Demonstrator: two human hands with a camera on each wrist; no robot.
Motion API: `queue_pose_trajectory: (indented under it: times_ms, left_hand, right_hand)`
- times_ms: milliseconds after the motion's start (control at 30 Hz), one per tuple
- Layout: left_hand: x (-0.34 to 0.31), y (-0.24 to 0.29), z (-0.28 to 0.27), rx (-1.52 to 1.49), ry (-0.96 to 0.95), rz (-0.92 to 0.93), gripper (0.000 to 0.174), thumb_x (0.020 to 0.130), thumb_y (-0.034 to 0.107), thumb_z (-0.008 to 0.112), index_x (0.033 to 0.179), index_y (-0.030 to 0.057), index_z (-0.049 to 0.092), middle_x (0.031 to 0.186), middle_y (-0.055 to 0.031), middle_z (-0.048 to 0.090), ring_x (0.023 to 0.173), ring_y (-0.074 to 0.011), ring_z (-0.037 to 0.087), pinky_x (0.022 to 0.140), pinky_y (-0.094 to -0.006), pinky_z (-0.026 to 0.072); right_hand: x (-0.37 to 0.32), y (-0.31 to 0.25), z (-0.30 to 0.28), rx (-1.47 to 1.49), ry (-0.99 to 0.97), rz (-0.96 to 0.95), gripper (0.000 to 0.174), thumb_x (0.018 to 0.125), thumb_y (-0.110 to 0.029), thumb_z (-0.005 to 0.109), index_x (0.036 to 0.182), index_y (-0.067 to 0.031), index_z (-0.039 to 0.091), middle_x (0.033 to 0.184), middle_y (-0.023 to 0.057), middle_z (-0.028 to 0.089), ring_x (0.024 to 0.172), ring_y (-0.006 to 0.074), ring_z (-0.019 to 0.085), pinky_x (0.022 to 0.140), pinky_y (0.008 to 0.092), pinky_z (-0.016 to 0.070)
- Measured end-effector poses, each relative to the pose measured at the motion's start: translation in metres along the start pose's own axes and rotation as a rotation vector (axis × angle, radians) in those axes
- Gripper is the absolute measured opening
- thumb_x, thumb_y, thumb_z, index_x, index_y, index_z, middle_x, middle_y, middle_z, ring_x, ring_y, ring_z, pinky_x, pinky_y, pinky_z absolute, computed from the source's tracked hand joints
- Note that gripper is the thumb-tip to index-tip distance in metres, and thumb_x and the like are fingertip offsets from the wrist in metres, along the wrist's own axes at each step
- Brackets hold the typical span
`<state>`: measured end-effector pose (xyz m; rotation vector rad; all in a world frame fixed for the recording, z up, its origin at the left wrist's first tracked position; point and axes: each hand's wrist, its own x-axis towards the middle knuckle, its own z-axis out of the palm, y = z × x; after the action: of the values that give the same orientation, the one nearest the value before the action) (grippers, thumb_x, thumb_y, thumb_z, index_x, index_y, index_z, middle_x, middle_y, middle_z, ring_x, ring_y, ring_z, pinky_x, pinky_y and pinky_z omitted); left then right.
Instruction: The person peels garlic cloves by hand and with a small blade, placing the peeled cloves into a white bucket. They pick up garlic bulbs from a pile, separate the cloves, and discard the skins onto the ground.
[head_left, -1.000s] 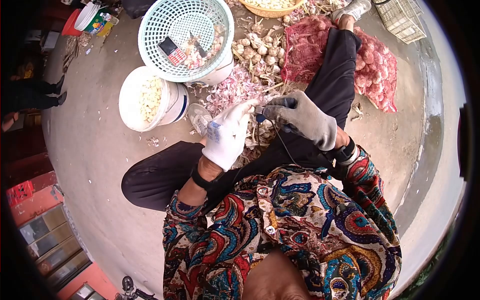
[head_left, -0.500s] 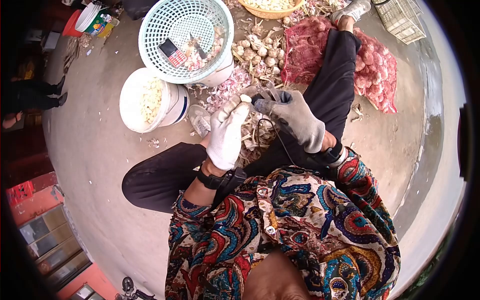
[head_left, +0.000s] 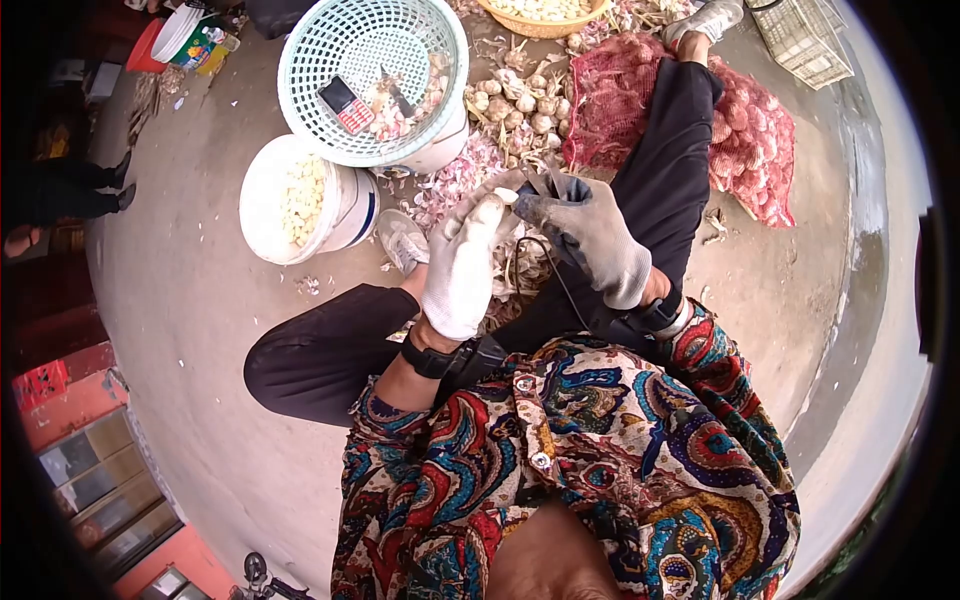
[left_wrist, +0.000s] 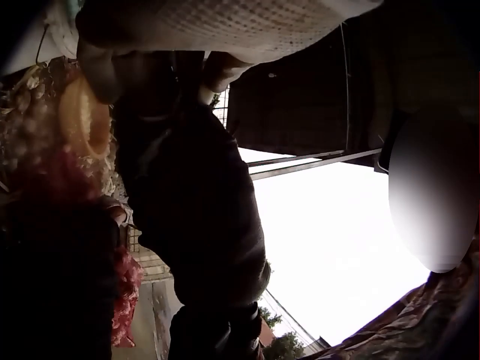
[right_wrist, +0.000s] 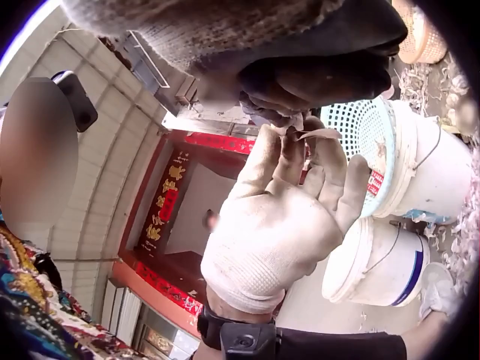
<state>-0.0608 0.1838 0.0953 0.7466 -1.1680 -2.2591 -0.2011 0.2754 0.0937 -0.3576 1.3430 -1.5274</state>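
Note:
My left hand, in a white glove, pinches a pale garlic clove between thumb and fingers. My right hand, in a grey glove with dark fingers, is curled against the clove's other side, its thumb tip right at it. In the right wrist view a thin pale strip shows at the meeting fingertips. What else lies inside the right hand's curl is hidden. A dark cord loops below the hands. Beneath them lies a heap of pinkish garlic skins. The left wrist view is mostly dark.
A light-blue basket holding a phone sits on a white bucket. Beside it a white bucket contains peeled cloves. Garlic bulbs lie ahead, with red mesh sacks at right and an orange basket beyond.
My left hand has turned and lowered slightly, and the pale clove now shows at its fingertips. My right hand has shifted slightly and stays close against the left.

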Motion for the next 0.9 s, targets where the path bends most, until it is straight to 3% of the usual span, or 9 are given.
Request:
queue_pose_trajectory:
  times_ms: [133, 267, 367, 500, 633, 700, 767, 867, 900]
  left_hand:
    - [0.004, 0.003, -0.008, 0.272, 0.066, 0.056, 0.026, 0.102, 0.02, 0.062, 0.117, 0.0, 0.069, 0.108, -0.0057, 0.071, 0.093, -0.0116, 0.066, 0.087, -0.0264, 0.0528]
    - [0.001, 0.008, -0.015, 0.331, 0.024, -0.02, 0.026, 0.103, 0.019, 0.061, 0.119, 0.0, 0.067, 0.107, -0.0059, 0.071, 0.091, -0.0127, 0.066, 0.086, -0.0273, 0.0531]
    - [0.004, -0.003, -0.028, -0.226, -0.062, -0.214, 0.021, 0.102, 0.016, 0.062, 0.119, 0.0027, 0.067, 0.099, -0.0043, 0.07, 0.081, -0.0139, 0.067, 0.079, -0.0272, 0.0555]
    - [-0.001, -0.001, -0.028, -0.412, -0.088, -0.326, 0.021, 0.103, 0.015, 0.061, 0.119, 0.0024, 0.066, 0.102, -0.0044, 0.07, 0.083, -0.0151, 0.068, 0.081, -0.0287, 0.0568]
    - [0.004, -0.001, -0.024, -0.092, -0.049, -0.125, 0.024, 0.103, 0.012, 0.06, 0.123, -0.001, 0.065, 0.105, -0.0039, 0.07, 0.089, -0.0133, 0.067, 0.084, -0.0279, 0.0559]
    - [0.001, 0.003, -0.019, 0.442, 0.002, 0.091, 0.027, 0.103, 0.01, 0.059, 0.124, -0.005, 0.065, 0.109, -0.0055, 0.071, 0.094, -0.0124, 0.068, 0.086, -0.0268, 0.0556]
    - [-0.002, 0.003, -0.017, 0.442, 0.011, 0.024, 0.028, 0.103, 0.009, 0.059, 0.124, -0.0077, 0.065, 0.11, -0.0076, 0.072, 0.099, -0.0128, 0.068, 0.087, -0.0265, 0.056]
    - [-0.001, 0.006, -0.025, 0.08, -0.014, -0.089, 0.027, 0.103, 0.008, 0.058, 0.125, -0.0051, 0.066, 0.113, -0.0106, 0.072, 0.095, -0.0143, 0.07, 0.084, -0.027, 0.0583]
    - [0.0, 0.01, -0.031, 0.002, -0.026, -0.135, 0.026, 0.103, 0.008, 0.058, 0.125, -0.0047, 0.066, 0.113, -0.0109, 0.072, 0.094, -0.0152, 0.07, 0.084, -0.0277, 0.059]
  right_hand:
    - [-0.001, -0.003, -0.001, -0.147, -0.012, -0.125, 0.016, 0.093, -0.014, 0.074, 0.087, -0.0022, 0.066, 0.07, -0.0103, 0.052, 0.063, -0.0003, 0.042, 0.055, 0.0221, 0.0352]
    - [-0.007, -0.015, -0.006, -0.307, -0.073, -0.041, 0.011, 0.092, -0.011, 0.073, 0.093, -0.0008, 0.067, 0.075, -0.0087, 0.053, 0.067, 0.0002, 0.042, 0.057, 0.0219, 0.0341]
    - [-0.007, -0.011, -0.003, -0.271, -0.1, -0.096, 0.014, 0.092, -0.011, 0.071, 0.099, 0.0013, 0.07, 0.074, -0.0096, 0.055, 0.068, 0.0007, 0.042, 0.058, 0.0223, 0.0362]
    - [-0.001, 0.0, -0.005, -0.183, -0.136, -0.142, 0.015, 0.092, -0.012, 0.071, 0.097, 0.0016, 0.069, 0.069, -0.0082, 0.052, 0.066, 0.0016, 0.042, 0.057, 0.024, 0.0385]
    - [-0.006, 0.0, 0.004, -0.528, 0.011, -0.225, 0.009, 0.094, -0.005, 0.068, 0.089, -0.0005, 0.061, 0.074, -0.0102, 0.05, 0.071, 0.0009, 0.039, 0.06, 0.0229, 0.0379]
    - [-0.011, -0.002, 0.006, -0.637, 0.021, -0.282, 0.009, 0.094, -0.005, 0.067, 0.09, -0.0002, 0.061, 0.073, -0.0102, 0.05, 0.071, 0.0014, 0.04, 0.061, 0.0237, 0.0391]
    - [-0.011, -0.006, 0.008, -0.757, 0.011, -0.31, 0.013, 0.093, -0.006, 0.069, 0.089, 0.0011, 0.06, 0.072, -0.0099, 0.049, 0.071, 0.0025, 0.042, 0.062, 0.0257, 0.0427]
    - [0.001, 0.001, 0.009, -0.255, -0.049, -0.217, 0.012, 0.091, -0.011, 0.07, 0.09, 0.0004, 0.065, 0.069, -0.0043, 0.055, 0.066, 0.0042, 0.045, 0.06, 0.0257, 0.0418]
    - [-0.004, -0.009, 0.001, -0.299, -0.031, -0.108, 0.011, 0.092, -0.009, 0.07, 0.091, 0.0016, 0.065, 0.075, -0.0096, 0.051, 0.069, 0.0018, 0.042, 0.06, 0.0221, 0.0373]
